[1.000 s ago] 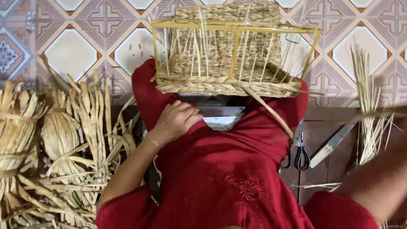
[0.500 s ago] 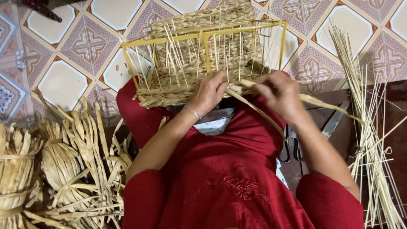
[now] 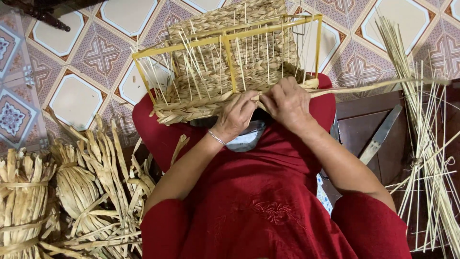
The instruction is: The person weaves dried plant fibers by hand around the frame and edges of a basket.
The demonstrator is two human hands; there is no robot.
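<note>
Half-woven straw basket [image 3: 225, 72] on yellow frame [image 3: 230, 43], propped on knees for reach; left hand [image 3: 237, 115] and right hand [image 3: 287, 103], fingers closed on flat straw strand [image 3: 373, 86] at the rim; dried bundles [image 3: 72, 192] beside.

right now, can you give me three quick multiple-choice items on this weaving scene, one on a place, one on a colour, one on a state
1. Where do the tied straw bundles lie?
A. bottom left
B. top right
C. on the lap

2. What colour is the frame around the half-woven basket?
A. blue
B. yellow
C. black

3. What are the left hand and right hand doing?
A. resting in the lap
B. pinching a strand at the basket's edge
C. holding scissors

Answers: 1 A, bundles sit by the left knee; 2 B, the bars are yellow; 3 B, both hands meet on the strand.
</note>
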